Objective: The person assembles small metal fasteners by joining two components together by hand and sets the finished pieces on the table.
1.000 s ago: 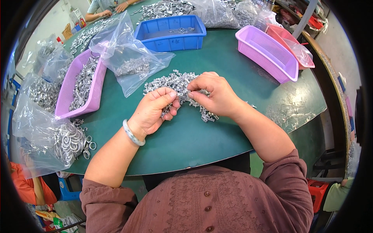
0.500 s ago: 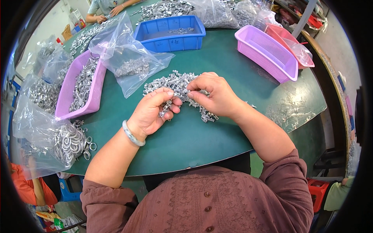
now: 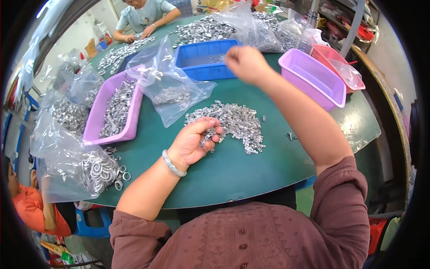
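Note:
My left hand, wearing a pale bangle, is closed loosely around several small silvery metal pieces. It rests at the near left edge of a heap of similar small metal pieces on the green table. Raised farther forward, my right hand is at the right end of a blue tray and covers that corner. Its fingers are curled and blurred, and whatever they may hold is hidden. A few thin metal pieces lie in the tray.
At left are a pink basket of metal parts and bags with rings. A clear bag lies before the tray. A purple basket and a red one stand at right. Another person works across the table.
My right hand has left the heap and moved forward to the blue tray. My left hand stays by the heap with metal pieces in it. The view has shifted, showing more of the far person.

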`<state>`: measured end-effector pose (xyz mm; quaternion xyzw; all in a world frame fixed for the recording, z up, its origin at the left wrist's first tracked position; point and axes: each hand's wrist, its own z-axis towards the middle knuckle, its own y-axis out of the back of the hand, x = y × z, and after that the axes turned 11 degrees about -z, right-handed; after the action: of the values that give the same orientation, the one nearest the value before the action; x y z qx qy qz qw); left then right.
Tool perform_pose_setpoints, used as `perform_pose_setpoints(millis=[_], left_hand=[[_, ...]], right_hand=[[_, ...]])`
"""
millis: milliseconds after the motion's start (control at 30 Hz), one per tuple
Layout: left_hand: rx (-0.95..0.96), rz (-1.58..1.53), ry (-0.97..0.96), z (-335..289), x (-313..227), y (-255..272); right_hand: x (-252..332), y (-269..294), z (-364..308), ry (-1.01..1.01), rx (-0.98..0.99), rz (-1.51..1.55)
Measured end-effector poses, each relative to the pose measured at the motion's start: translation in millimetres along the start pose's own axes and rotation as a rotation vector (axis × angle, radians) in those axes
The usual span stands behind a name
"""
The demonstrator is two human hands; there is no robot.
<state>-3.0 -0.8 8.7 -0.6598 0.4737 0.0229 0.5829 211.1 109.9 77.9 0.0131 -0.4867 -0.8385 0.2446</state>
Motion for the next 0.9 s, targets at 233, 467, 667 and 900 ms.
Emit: perform_pose_setpoints(millis=[233, 467, 667, 900], left_hand=[[0.057, 0.011, -0.117, -6.1, -61.7, 0.2], [-0.291, 0.065, -0.656, 1.0, -220.6, -20.1], [-0.484, 0.467, -0.659, 58.3, -241.3, -8.7], [-0.596, 1.258, -0.787, 32.9, -230.7, -12.4]], right_hand=[[-22.1, 1.6, 25.7, -0.087, 0.078, 0.016], [-6.9, 24.0, -63.7, 0.214, 0.131, 0.179], [-16.5, 41.1, -106.3, 0.210, 0.057, 0.238], [-26.3, 13.7, -122.9, 0.278, 0.213, 0.231]])
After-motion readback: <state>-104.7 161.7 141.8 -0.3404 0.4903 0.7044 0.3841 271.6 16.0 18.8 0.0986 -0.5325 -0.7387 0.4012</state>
